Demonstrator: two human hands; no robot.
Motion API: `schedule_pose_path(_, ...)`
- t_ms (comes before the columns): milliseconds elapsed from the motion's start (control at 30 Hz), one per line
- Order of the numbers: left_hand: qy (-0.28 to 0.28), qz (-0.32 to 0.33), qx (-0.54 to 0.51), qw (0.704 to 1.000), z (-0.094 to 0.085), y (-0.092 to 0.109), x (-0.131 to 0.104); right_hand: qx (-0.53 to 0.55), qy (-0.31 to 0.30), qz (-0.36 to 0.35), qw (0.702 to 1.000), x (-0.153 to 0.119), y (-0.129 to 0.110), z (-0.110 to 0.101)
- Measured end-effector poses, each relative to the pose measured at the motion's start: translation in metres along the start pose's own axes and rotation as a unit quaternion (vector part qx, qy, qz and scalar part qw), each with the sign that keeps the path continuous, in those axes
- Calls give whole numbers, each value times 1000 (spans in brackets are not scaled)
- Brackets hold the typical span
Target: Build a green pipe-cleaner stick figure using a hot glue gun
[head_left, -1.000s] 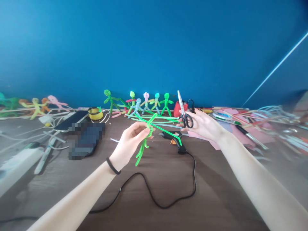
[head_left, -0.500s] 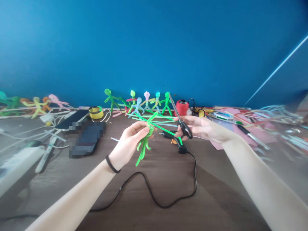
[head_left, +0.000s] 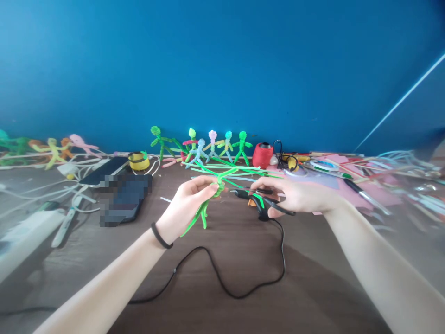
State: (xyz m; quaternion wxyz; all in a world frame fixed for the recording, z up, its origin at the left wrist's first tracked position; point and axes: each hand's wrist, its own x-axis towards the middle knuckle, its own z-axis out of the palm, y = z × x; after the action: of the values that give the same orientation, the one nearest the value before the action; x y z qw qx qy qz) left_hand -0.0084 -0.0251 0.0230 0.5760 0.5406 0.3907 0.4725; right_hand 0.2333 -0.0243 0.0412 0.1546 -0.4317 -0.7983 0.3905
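Observation:
My left hand [head_left: 189, 197] is closed on a bundle of bright green pipe cleaners [head_left: 203, 213]. Its coiled middle is pinched between thumb and fingertips; loose strands hang below and one bent strand points up to the right. My right hand [head_left: 295, 192] has its fingers in the black handles of a pair of scissors [head_left: 282, 207]; the blades are mostly hidden by the fingers and lie low. Just beneath that hand is a black corded tool like a glue gun [head_left: 263, 212], partly covered. Loose green pipe cleaners [head_left: 243, 171] lie behind both hands.
Several pipe-cleaner figures [head_left: 242, 147] stand along the blue wall. A red roll [head_left: 263, 155] is beside them. Phones [head_left: 130, 204] and white cables lie left; pink paper [head_left: 368, 192] and a marker [head_left: 365, 197] lie right. A black cord [head_left: 222, 285] crosses the table in front.
The scissors have swung from pointing up to lying low as my right hand turned downward. In my left hand the green bundle has tilted, its hanging strands shifting left.

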Motion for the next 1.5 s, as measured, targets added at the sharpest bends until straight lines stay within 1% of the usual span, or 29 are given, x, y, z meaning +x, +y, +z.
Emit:
schedule_pose_path(67, 1, -10, 1, 1000, 1, 0, 0, -42, 36, 1, 998, 1, -3, 2)
schedule_pose_path(133, -10, -13, 1, 1000, 2, 0, -1, -62, 61, -5, 996, 2, -5, 5)
schedule_pose_path(233, -27, -11, -1, 1000, 2, 1, -1, -62, 75, -18, 995, 4, -4, 10)
schedule_pose_path(367, -35, -23, 12, 999, 2, 3, -3, -43, 91, -34, 994, 6, 1, 15)
schedule_pose_path(500, -38, -23, 22, 999, 2, 4, -4, -42, 81, -42, 995, 6, 0, 16)
schedule_pose_path(667, -22, -8, 43, 999, 4, 5, -6, 8, 37, -20, 999, 7, -2, 17)
schedule_pose_path(900, -40, -1, 69, 997, 6, 7, -8, 70, -7, -21, 997, 7, -6, 18)
schedule_pose_path(1000, -40, 2, 82, 996, 6, 7, -8, 67, -2, -24, 997, 7, -9, 17)
schedule_pose_path(1200, -39, -6, 88, 995, 5, 6, -7, 61, 33, -9, 998, 5, -13, 17)
schedule_pose_path(1333, -33, -10, 98, 995, 4, 5, -7, 75, 31, 7, 997, 6, -11, 19)
schedule_pose_path(1500, -36, -11, 81, 996, 3, 3, -5, 66, 41, -16, 997, 8, -5, 23)
